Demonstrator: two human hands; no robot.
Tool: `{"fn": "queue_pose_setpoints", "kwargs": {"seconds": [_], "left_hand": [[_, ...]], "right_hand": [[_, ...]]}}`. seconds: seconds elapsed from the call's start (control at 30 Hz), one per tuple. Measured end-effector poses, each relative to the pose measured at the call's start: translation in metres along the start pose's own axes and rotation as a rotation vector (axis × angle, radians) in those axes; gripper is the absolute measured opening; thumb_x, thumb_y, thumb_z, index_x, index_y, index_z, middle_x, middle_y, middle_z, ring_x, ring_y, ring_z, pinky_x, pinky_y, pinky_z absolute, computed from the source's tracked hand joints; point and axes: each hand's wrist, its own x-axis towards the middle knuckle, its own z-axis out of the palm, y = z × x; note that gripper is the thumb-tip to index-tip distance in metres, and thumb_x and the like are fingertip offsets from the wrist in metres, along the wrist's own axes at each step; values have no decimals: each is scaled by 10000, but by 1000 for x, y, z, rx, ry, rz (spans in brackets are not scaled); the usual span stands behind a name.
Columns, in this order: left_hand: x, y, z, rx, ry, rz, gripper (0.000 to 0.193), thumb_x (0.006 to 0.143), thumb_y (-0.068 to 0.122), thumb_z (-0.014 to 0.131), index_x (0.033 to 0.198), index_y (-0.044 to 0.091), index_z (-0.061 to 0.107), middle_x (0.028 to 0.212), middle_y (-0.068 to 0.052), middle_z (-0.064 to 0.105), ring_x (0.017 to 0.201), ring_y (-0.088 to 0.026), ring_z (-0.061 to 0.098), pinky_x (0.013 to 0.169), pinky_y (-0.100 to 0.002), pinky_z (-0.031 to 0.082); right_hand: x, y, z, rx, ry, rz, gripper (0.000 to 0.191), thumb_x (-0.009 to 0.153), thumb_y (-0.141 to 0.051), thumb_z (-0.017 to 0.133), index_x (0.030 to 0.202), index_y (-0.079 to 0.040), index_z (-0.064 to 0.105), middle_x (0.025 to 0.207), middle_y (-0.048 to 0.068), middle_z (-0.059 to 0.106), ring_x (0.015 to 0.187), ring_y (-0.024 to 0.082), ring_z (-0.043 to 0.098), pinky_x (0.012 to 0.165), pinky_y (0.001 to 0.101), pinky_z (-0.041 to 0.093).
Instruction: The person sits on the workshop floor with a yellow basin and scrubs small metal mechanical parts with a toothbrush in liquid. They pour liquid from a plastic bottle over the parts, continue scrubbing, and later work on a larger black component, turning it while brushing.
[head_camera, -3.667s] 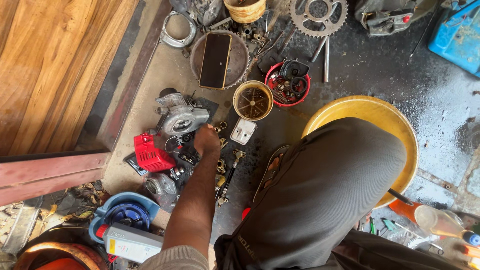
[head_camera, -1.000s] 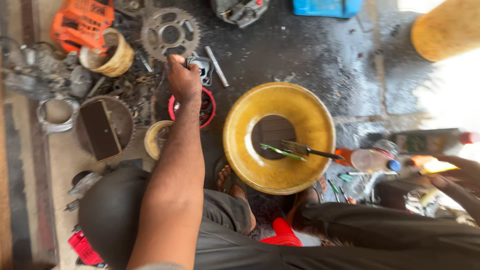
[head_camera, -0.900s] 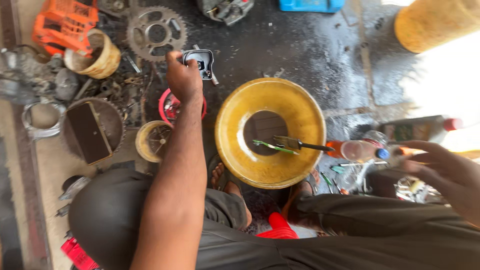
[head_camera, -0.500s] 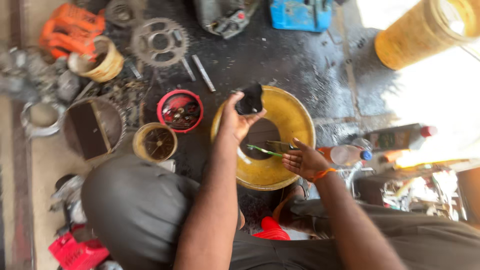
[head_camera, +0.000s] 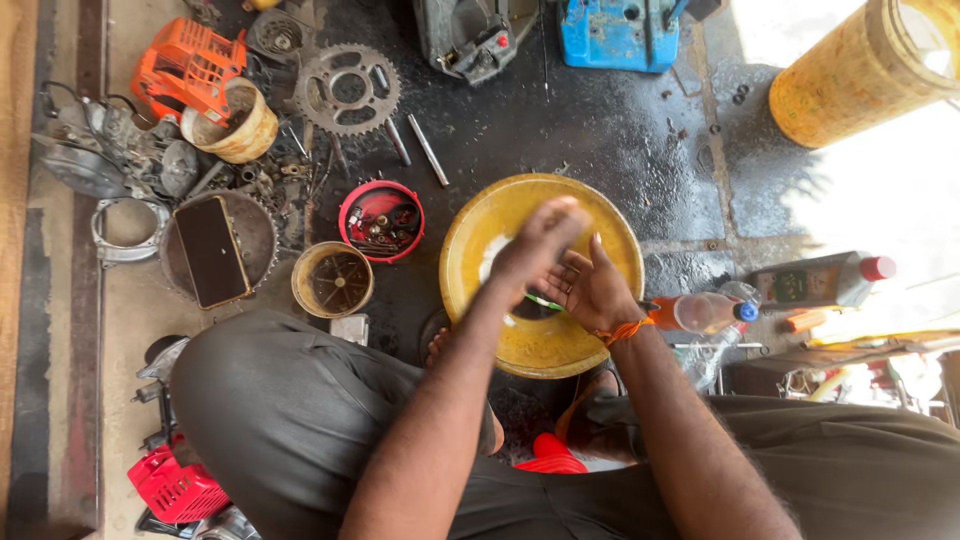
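The oily floor (head_camera: 600, 130) is pretty much covered in parts. A yellow basin (head_camera: 470, 250) is set in front of the knees, with both hands over it. The left hand (head_camera: 535, 245) is blurred, its grip can't be told. The right hand (head_camera: 590, 290) is spread open just beside. A green brush (head_camera: 543, 301) is glimpsed under them.
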Motion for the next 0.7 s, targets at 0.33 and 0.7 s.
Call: {"fn": "queue_pose_setpoints", "kwargs": {"seconds": [0.33, 0.7], "left_hand": [[-10, -7, 31, 835, 234, 170, 978, 778, 758, 699, 1543, 210, 431, 1385, -180, 599, 1286, -471, 505, 1054, -669, 394], [-49, 104, -26, 1158, 338, 513, 1070, 568, 689, 872, 1423, 203, 450, 1295, -255, 523, 1161, -424, 574, 907, -620, 512]], "right_hand": [[10, -10, 2, 21, -305, -52, 493, 993, -404, 451, 1292, -30, 569, 1206, 159, 663, 1077, 262, 686, 954, 392, 590], [45, -14, 49, -18, -480, -18, 384, 941, -251, 545, 1248, -38, 633, 1214, 156, 703, 1103, 276, 704, 958, 387, 610]]}}
